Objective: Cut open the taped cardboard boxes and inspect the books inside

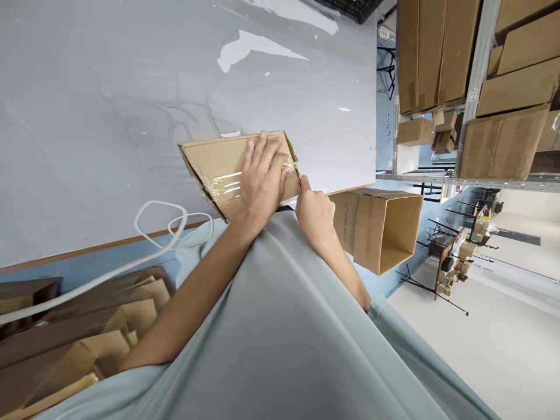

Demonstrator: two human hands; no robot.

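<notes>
A small, flattish cardboard box [224,153] rests on the table near its front edge, with shiny clear tape [225,185] across its top. My left hand [262,178] lies flat on the box, fingers stretched out and pressing on its right part. At the box's right end, my right hand [315,213] is closed around a box cutter [300,179]. Only a bit of red and a thin dark tip of the cutter show; the fist hides the remainder. The tip is at the box's right edge.
White scraps [254,48] lie on the grey table [65,116], below a black keyboard [356,7]. A white cable [109,274] loops over the front edge. An open carton [370,230] stands right of the table; more cartons [79,344] are at lower left. Shelves of boxes [503,140] rise at right.
</notes>
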